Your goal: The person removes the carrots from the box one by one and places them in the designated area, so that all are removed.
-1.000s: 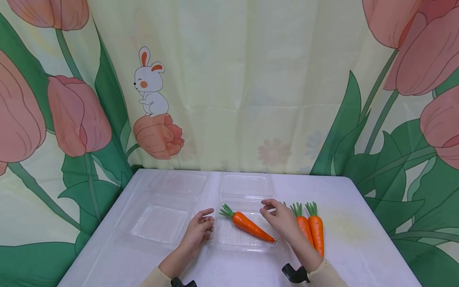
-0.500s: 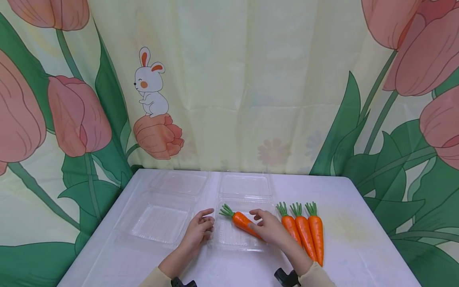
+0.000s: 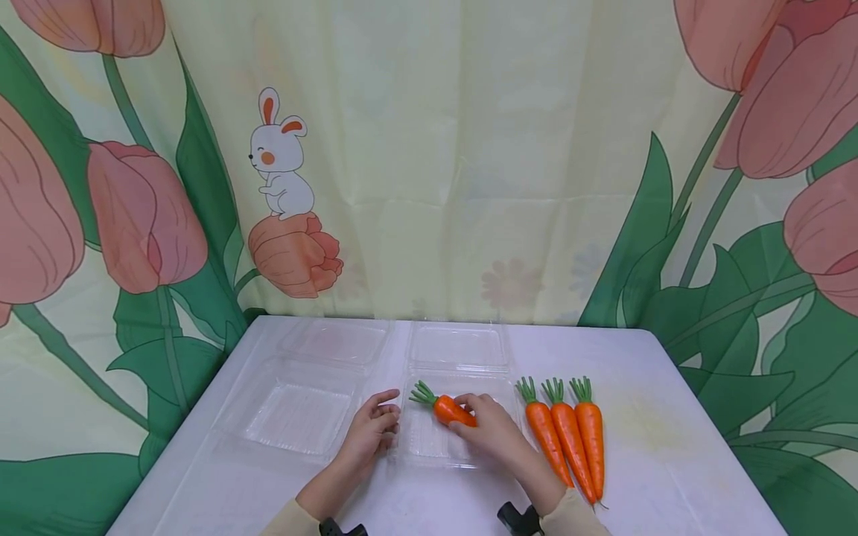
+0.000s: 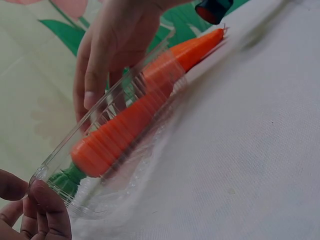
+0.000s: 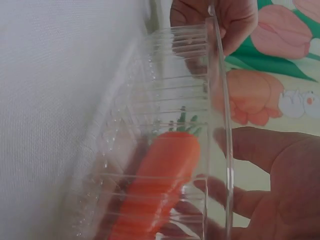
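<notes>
One orange carrot (image 3: 454,411) with a green top lies slantwise inside the clear plastic container (image 3: 439,452) on the right. My left hand (image 3: 372,428) is at that container's left side; in the left wrist view its thumb and fingers pinch the rim (image 4: 39,172). Over the carrot is my right hand (image 3: 492,428), thumb and fingers apart and reaching down into the container. The right wrist view shows its fingers (image 5: 250,150) just above the carrot (image 5: 167,165), not curled round it; contact is hard to tell.
Three more carrots (image 3: 570,432) lie side by side to the right of the container. A second clear container (image 3: 298,417) stands open on the left. Both lids (image 3: 459,346) are folded back toward the far edge of the white table (image 3: 670,461). A printed curtain hangs behind.
My right hand has moved left, away from the three carrots, and come down over the carrot in the container. My left hand has stayed at the rim.
</notes>
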`<move>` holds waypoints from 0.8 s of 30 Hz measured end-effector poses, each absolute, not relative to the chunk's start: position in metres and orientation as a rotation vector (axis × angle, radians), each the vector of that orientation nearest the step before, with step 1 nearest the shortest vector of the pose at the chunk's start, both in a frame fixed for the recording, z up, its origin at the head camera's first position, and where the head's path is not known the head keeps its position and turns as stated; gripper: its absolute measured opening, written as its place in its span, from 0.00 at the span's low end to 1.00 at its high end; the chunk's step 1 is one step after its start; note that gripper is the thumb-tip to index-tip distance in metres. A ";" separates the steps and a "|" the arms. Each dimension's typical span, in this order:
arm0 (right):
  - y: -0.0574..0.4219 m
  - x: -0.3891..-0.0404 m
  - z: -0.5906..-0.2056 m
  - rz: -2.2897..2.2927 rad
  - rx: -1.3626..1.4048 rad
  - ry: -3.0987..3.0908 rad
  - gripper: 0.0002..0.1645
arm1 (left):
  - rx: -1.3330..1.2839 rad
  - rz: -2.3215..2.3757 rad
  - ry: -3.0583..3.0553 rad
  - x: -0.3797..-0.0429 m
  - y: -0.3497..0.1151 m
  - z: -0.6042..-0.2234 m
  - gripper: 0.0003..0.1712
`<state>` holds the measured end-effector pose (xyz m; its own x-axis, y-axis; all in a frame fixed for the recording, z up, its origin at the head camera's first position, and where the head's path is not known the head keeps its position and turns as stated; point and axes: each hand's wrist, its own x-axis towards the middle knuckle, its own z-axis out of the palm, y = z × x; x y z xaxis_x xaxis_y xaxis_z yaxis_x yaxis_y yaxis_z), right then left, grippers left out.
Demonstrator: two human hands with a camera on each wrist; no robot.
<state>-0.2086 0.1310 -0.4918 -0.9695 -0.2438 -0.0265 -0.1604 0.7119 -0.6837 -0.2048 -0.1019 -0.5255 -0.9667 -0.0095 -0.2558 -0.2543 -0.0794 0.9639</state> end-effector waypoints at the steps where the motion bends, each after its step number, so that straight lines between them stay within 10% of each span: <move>1: 0.130 -0.209 -0.493 -1.083 -0.332 2.816 0.26 | -0.297 2.173 2.006 -0.205 -0.102 -0.525 0.28; 24: 0.117 -0.212 -0.501 -1.015 -0.241 2.810 0.36 | -0.298 2.187 1.984 -0.206 -0.102 -0.526 0.28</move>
<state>-0.2118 0.1170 -0.5009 -0.9767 -0.1986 -0.0810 -0.1010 0.7592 -0.6430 -0.2057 -0.1024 -0.5265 -0.9649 -0.0060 -0.2627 -0.2609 -0.0978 0.9604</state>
